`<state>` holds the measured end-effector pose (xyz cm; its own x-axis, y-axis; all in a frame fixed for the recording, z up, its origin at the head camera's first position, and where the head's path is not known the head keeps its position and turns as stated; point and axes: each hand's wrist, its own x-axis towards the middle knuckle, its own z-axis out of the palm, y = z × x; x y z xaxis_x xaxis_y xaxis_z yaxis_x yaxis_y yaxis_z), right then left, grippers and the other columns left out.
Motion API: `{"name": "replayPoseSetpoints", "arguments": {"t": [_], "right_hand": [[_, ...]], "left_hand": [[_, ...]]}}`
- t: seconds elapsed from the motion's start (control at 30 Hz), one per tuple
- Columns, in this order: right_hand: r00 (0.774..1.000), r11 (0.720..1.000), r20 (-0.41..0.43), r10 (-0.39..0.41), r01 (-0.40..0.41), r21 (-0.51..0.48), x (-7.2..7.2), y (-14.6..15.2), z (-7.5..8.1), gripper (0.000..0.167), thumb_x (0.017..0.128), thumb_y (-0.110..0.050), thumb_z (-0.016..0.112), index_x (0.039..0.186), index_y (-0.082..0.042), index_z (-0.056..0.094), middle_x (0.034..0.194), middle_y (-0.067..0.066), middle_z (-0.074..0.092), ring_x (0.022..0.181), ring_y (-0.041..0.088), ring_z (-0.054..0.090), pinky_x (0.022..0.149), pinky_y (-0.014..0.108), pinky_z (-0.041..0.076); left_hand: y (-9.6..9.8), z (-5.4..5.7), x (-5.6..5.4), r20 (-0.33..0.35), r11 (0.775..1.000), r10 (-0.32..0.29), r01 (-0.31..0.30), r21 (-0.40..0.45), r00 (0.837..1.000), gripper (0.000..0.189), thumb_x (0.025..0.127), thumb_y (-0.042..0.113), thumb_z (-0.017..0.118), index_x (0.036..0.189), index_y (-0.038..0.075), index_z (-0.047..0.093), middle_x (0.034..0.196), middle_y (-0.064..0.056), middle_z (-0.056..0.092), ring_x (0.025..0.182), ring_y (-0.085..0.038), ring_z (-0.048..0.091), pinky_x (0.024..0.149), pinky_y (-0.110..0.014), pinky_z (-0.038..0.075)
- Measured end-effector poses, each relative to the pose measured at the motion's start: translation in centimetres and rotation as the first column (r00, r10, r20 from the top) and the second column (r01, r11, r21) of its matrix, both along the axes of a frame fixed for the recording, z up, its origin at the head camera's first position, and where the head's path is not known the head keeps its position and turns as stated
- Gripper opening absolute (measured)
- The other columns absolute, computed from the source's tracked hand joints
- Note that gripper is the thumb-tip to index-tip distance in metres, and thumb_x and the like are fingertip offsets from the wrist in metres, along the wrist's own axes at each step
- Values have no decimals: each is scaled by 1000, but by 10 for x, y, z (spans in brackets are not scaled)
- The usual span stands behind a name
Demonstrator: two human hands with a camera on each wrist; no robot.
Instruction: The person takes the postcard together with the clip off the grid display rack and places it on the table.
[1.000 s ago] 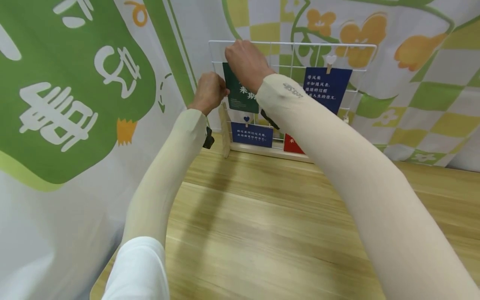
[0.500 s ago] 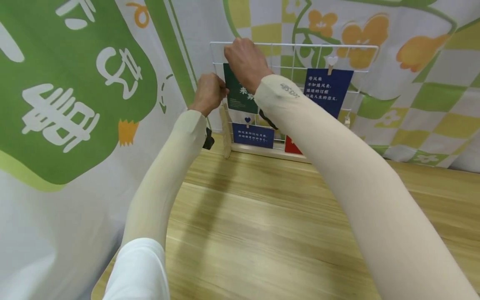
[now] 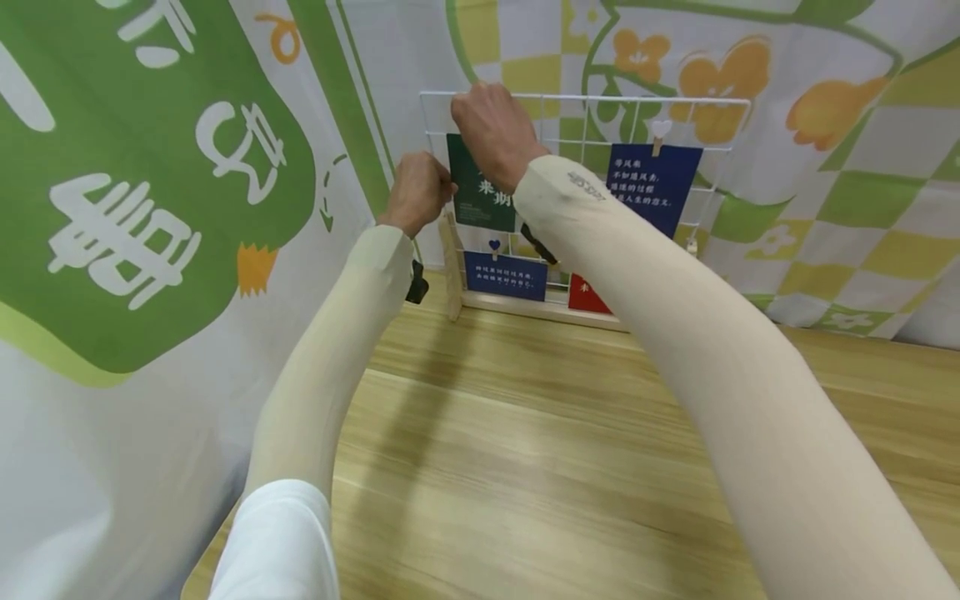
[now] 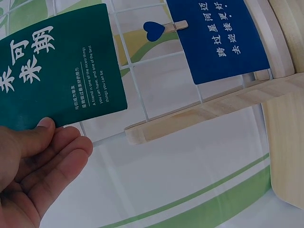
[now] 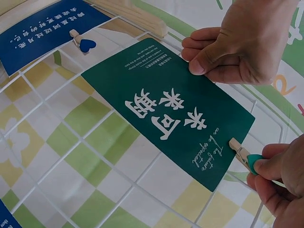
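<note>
A green card [image 5: 156, 102] with white lettering hangs against a white wire grid rack [image 3: 592, 97], at its upper left. My left hand [image 3: 416, 193] pinches the card's side edge between thumb and fingers, as the left wrist view shows. At the card's top edge, my right hand [image 3: 497, 133] pinches a small wooden clothespin [image 5: 241, 153] by its end with a green heart. The clothespin's tip lies over the card's edge. Whether it also grips a grid wire I cannot tell. In the head view the right hand hides the card's upper part and the clothespin.
Below the green card a blue card [image 3: 506, 276] hangs from a clothespin with a blue heart [image 4: 154, 31]. A larger blue card [image 3: 652, 187] hangs at right, and a red card [image 3: 587, 294] below. The rack's wooden base [image 3: 540, 311] stands on a wood-grain table [image 3: 510, 433].
The rack and both hands sit slightly lower in the head view, as the whole view has shifted a little. Both hands keep their places at the green card.
</note>
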<state>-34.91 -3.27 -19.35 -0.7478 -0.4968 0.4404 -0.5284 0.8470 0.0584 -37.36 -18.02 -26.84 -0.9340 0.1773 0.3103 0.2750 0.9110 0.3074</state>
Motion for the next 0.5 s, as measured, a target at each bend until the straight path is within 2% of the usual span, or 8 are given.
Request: {"name": "replayPoseSetpoints", "arguments": {"t": [0.23, 0.4, 0.5], "right_hand": [[999, 998, -17, 36, -37, -52, -1, 3, -4, 29, 101, 6, 41, 106, 8, 70, 97, 21, 73, 91, 30, 72, 79, 35, 59], [997, 995, -54, 53, -57, -79, 2, 2, 3, 32, 100, 7, 38, 105, 8, 70, 94, 21, 73, 86, 29, 71, 74, 35, 57], [997, 995, -48, 54, -58, -81, 5, 1, 8, 34, 98, 9, 37, 107, 7, 69, 98, 20, 73, 90, 30, 71, 78, 36, 58]], "left_hand": [[0, 1, 3, 20, 1000, -6, 6, -2, 1000, 30, 98, 11, 56, 81, -2, 76, 81, -16, 75, 66, -23, 62, 62, -30, 46], [1, 4, 2, 22, 1000, -5, 5, -4, 1000, 29, 98, 12, 56, 83, -1, 77, 83, -16, 75, 71, -25, 66, 66, -33, 51], [-1, 4, 1, 17, 1000, -4, 4, -13, 1000, 29, 98, 12, 56, 84, -1, 77, 84, -16, 75, 71, -26, 67, 67, -34, 52]]}}
